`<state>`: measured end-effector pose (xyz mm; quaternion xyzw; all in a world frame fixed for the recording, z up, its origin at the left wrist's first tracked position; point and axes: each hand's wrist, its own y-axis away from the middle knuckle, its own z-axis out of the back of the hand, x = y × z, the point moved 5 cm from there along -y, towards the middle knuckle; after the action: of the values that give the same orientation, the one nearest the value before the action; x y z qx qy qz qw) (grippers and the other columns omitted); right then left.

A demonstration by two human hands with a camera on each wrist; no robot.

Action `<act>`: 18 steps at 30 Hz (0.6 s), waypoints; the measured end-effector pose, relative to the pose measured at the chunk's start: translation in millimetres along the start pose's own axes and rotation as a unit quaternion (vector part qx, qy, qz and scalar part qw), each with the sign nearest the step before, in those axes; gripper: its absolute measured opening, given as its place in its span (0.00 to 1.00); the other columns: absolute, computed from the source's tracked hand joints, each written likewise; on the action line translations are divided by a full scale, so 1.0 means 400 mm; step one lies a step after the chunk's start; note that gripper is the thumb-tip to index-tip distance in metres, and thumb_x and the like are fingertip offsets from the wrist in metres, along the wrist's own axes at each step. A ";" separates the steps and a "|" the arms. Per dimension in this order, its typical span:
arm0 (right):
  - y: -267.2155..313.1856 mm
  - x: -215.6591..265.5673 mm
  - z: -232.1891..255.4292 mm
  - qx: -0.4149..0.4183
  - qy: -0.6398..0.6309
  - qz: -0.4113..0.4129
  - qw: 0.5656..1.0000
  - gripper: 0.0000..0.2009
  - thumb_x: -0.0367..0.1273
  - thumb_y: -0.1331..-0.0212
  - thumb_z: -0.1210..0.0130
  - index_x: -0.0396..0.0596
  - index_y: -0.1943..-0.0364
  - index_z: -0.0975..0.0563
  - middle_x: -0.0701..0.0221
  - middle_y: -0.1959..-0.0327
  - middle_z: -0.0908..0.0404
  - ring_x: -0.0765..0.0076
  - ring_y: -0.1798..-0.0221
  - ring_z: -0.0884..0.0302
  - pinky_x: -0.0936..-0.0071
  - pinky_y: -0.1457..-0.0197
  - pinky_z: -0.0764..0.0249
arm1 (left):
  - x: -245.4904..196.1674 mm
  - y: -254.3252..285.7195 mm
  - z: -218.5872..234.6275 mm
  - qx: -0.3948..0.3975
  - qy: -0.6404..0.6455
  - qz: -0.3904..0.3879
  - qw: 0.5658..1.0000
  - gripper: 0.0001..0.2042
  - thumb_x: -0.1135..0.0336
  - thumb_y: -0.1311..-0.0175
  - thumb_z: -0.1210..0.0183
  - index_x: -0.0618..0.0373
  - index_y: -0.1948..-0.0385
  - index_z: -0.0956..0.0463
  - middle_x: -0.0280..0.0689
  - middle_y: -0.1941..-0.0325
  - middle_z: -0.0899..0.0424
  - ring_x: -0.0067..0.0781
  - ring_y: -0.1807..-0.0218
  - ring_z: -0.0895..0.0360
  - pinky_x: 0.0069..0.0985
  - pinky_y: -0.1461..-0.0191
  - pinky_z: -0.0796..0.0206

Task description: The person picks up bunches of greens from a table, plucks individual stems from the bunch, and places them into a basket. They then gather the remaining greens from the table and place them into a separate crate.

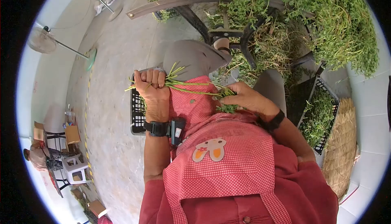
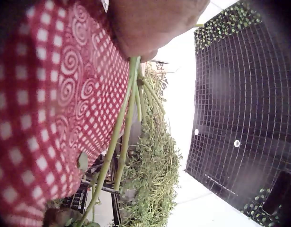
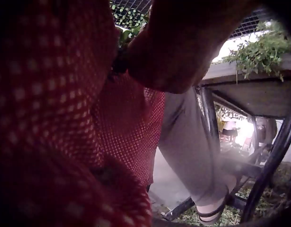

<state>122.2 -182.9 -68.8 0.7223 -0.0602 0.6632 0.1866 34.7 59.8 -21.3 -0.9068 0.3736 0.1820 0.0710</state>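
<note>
A produce-sorting workspace, with heaped greens (image 1: 342, 16), black crates (image 1: 137, 114) and concrete floor (image 1: 118, 101).

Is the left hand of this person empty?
No, the left hand is curled around several green stems.

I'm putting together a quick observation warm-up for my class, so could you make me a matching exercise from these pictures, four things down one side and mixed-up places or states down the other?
1. Long green stems
2. Red-and-white checked apron
3. Pale yellow straw bundle
4. Leafy green heap

A. Beside a black plastic crate of greens
B. On the table
C. In the left hand's curled fingers
D. Bearing a rabbit patch

Pairs: 1-C, 2-D, 3-A, 4-B
</note>
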 end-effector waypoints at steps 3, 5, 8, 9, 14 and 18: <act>0.002 -0.006 -0.003 -0.006 -0.013 0.010 1.000 0.14 0.40 0.45 0.43 0.44 0.65 0.23 0.83 0.78 0.29 0.88 0.79 0.37 0.86 0.81 0.42 | -0.002 0.003 0.001 -0.001 0.000 0.001 1.000 0.21 0.54 0.30 0.63 0.49 0.87 0.46 0.26 0.90 0.53 0.21 0.88 0.60 0.20 0.88 0.65; -0.001 -0.014 0.000 -0.014 -0.032 0.007 0.999 0.14 0.41 0.45 0.43 0.45 0.64 0.23 0.83 0.79 0.30 0.89 0.79 0.37 0.86 0.81 0.42 | -0.002 0.003 0.002 -0.023 -0.012 -0.003 1.000 0.21 0.54 0.30 0.64 0.49 0.87 0.46 0.26 0.90 0.53 0.21 0.88 0.60 0.20 0.88 0.65; -0.016 -0.017 0.005 -0.036 0.022 0.018 0.999 0.15 0.41 0.48 0.42 0.43 0.64 0.22 0.77 0.82 0.28 0.84 0.81 0.36 0.82 0.81 0.40 | -0.007 0.001 0.003 -0.006 -0.006 0.002 1.000 0.21 0.55 0.30 0.63 0.49 0.87 0.46 0.26 0.90 0.53 0.21 0.88 0.60 0.21 0.87 0.66; -0.031 -0.004 0.004 -0.077 0.169 0.062 0.981 0.15 0.41 0.49 0.43 0.43 0.65 0.22 0.71 0.82 0.27 0.77 0.82 0.34 0.76 0.80 0.37 | -0.013 0.002 0.001 0.001 -0.035 -0.013 0.999 0.21 0.55 0.31 0.62 0.48 0.88 0.46 0.26 0.91 0.53 0.20 0.89 0.60 0.22 0.87 0.66; -0.077 0.032 0.009 -0.280 0.355 0.195 0.870 0.10 0.35 0.57 0.44 0.39 0.81 0.25 0.53 0.82 0.27 0.50 0.76 0.26 0.58 0.70 0.30 | 0.014 0.049 -0.048 0.026 -0.144 -0.047 0.988 0.19 0.61 0.30 0.62 0.46 0.87 0.47 0.25 0.87 0.49 0.18 0.86 0.57 0.22 0.84 0.63; -0.053 -0.112 0.189 -0.426 0.383 0.067 0.817 0.10 0.35 0.56 0.43 0.40 0.79 0.24 0.54 0.81 0.26 0.46 0.75 0.27 0.56 0.67 0.30 | -0.011 0.008 -0.002 -0.035 -0.145 -0.036 0.988 0.22 0.58 0.29 0.64 0.47 0.89 0.49 0.27 0.90 0.54 0.18 0.89 0.61 0.20 0.87 0.66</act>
<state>195.0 -196.9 -120.4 0.2526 -0.3087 0.8055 0.4383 29.9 60.4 -18.8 -0.8857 0.3197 0.3217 0.0986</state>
